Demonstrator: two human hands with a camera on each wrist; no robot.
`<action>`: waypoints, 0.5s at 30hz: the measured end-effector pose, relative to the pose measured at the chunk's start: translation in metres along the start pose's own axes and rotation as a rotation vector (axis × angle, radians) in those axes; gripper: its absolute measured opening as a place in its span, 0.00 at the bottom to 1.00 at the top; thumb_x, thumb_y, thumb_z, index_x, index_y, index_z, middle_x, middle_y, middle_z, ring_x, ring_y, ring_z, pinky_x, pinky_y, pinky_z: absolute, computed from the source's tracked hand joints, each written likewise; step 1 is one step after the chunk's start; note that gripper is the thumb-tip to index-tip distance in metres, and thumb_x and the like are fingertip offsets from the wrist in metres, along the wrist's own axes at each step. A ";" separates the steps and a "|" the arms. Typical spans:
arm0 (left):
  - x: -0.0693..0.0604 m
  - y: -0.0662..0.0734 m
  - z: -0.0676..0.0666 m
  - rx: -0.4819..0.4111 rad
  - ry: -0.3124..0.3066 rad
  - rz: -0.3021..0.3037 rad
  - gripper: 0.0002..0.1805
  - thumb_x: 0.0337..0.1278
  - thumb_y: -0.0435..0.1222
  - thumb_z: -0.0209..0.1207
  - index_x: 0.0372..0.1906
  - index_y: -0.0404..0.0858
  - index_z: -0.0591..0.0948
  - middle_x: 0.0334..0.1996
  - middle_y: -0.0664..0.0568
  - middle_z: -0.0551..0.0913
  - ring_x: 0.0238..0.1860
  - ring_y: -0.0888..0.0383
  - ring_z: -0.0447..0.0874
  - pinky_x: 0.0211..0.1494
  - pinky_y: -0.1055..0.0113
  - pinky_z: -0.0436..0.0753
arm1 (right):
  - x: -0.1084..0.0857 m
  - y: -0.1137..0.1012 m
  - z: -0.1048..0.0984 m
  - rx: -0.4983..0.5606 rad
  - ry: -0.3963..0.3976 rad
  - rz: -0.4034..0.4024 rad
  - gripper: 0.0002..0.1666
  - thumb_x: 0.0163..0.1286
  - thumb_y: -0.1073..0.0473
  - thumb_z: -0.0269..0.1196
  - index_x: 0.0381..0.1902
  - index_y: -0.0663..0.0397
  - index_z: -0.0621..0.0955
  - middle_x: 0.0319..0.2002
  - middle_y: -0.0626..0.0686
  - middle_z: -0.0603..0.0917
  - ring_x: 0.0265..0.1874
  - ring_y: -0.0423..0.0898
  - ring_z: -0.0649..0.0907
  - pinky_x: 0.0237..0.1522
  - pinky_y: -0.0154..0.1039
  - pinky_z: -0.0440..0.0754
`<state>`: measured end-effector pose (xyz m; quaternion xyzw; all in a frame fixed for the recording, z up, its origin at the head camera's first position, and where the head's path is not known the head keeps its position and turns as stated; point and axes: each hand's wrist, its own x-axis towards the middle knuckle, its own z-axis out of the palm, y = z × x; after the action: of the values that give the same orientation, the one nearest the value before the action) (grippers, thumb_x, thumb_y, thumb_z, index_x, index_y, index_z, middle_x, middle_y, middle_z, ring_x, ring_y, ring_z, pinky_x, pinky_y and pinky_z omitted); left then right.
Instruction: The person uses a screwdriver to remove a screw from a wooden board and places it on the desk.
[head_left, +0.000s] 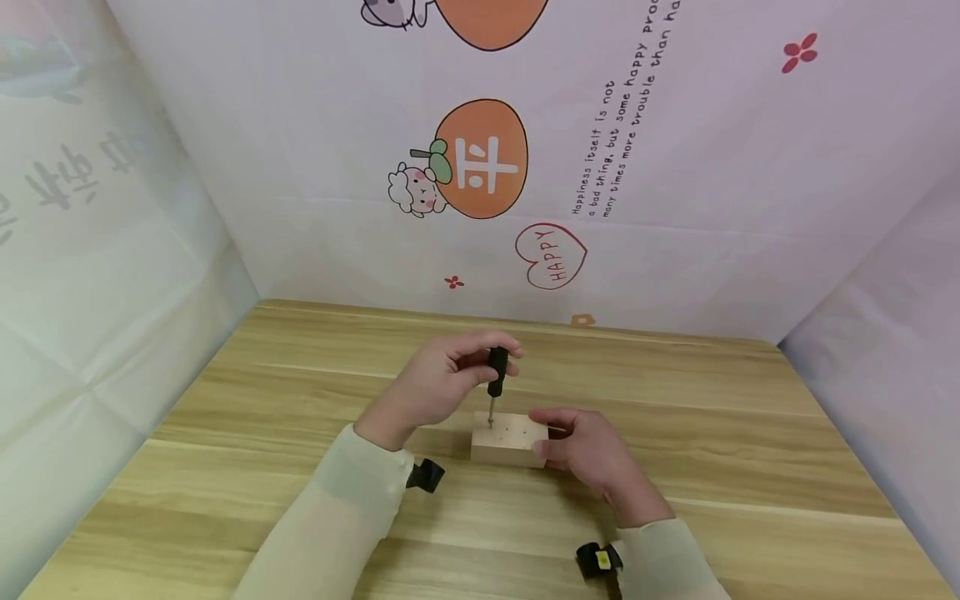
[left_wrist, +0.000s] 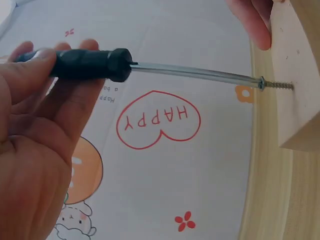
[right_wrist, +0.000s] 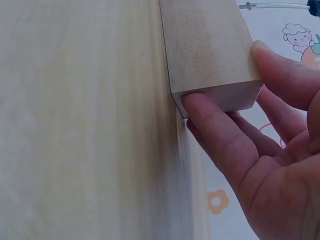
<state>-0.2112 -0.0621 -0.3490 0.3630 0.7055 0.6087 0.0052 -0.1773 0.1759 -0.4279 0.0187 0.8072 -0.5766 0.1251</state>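
Observation:
My left hand (head_left: 441, 379) grips the black handle of a screwdriver (head_left: 497, 371), thumb on one side and fingers on the other. The tool stands nearly upright, its metal shaft (left_wrist: 200, 73) meeting the head of a screw (left_wrist: 277, 85). Part of the screw's thread shows above the pale wooden block (head_left: 510, 452), near the block's left end. Several small dark marks dot the block's top. At the other end, my right hand (head_left: 588, 446) holds the block, with fingers against its end and edges (right_wrist: 225, 125).
The block lies on a wood-grain table (head_left: 300, 467). Behind it rises a white printed cloth (head_left: 337, 208) with orange fruit drawings and lettering, and cloth walls flank both sides. Black wrist mounts (head_left: 598, 560) sit below both hands.

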 end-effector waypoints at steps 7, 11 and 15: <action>-0.001 -0.001 0.002 -0.025 0.131 -0.001 0.20 0.61 0.20 0.61 0.56 0.35 0.84 0.46 0.48 0.86 0.44 0.52 0.88 0.51 0.60 0.84 | 0.001 -0.001 0.001 0.012 0.010 -0.002 0.24 0.61 0.68 0.72 0.56 0.53 0.85 0.56 0.55 0.81 0.46 0.49 0.82 0.39 0.45 0.87; -0.002 0.001 0.008 0.034 0.232 0.004 0.21 0.58 0.22 0.64 0.57 0.37 0.85 0.41 0.49 0.87 0.41 0.54 0.87 0.48 0.62 0.85 | 0.000 -0.001 0.001 0.013 0.007 -0.004 0.24 0.61 0.68 0.71 0.56 0.52 0.85 0.57 0.55 0.80 0.47 0.49 0.82 0.39 0.45 0.86; -0.005 0.002 0.014 0.132 0.344 0.012 0.22 0.54 0.23 0.68 0.55 0.40 0.86 0.38 0.53 0.88 0.36 0.59 0.87 0.42 0.64 0.86 | 0.000 -0.001 0.000 0.001 0.004 -0.007 0.24 0.62 0.67 0.72 0.56 0.52 0.85 0.58 0.55 0.80 0.47 0.49 0.81 0.39 0.45 0.86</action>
<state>-0.2004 -0.0526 -0.3529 0.2572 0.7322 0.6142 -0.1431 -0.1774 0.1752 -0.4268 0.0173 0.8072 -0.5774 0.1215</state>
